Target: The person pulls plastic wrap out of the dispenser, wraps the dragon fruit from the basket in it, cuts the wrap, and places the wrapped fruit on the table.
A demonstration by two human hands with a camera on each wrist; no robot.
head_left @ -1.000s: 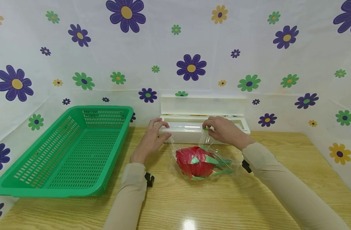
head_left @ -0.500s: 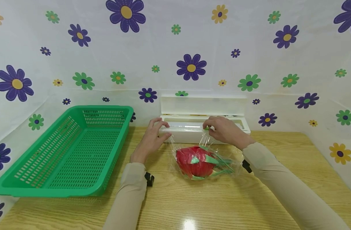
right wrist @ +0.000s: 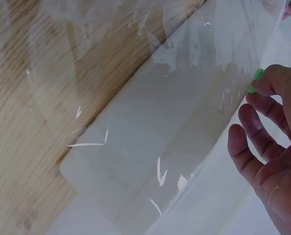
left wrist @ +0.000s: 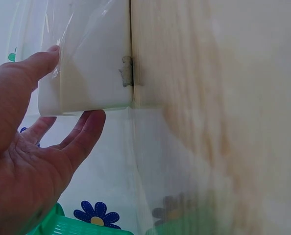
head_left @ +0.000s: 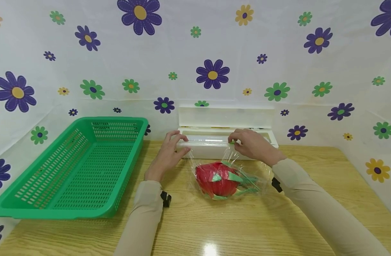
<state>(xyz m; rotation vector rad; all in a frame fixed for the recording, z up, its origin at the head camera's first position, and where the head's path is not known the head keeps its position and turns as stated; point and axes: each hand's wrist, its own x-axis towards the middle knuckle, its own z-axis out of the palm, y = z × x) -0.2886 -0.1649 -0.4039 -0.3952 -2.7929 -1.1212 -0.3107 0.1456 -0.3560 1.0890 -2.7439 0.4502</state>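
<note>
A white cling film dispenser (head_left: 211,152) stands at the back of the table with its lid up and a film roll (head_left: 206,139) inside. My left hand (head_left: 166,153) grips its left end, thumb on the front edge and fingers at the end wall in the left wrist view. On the front rim, my right hand (head_left: 251,145) pinches a small green slide cutter (right wrist: 256,81) between thumb and forefinger. Clear cling film (head_left: 193,160) runs from that rim down over a red dragon fruit (head_left: 216,179) with green scales, which lies on the table in front of the box.
A green perforated basket (head_left: 96,170) stands on the left side of the wooden table (head_left: 189,227). Behind everything hangs a white cloth (head_left: 233,42) with printed flowers. The raised lid (head_left: 227,117) is close to this cloth.
My right hand has slid slightly to the right along the rim with the slide cutter. My left hand keeps its place, and the wrapped dragon fruit has not visibly moved.
</note>
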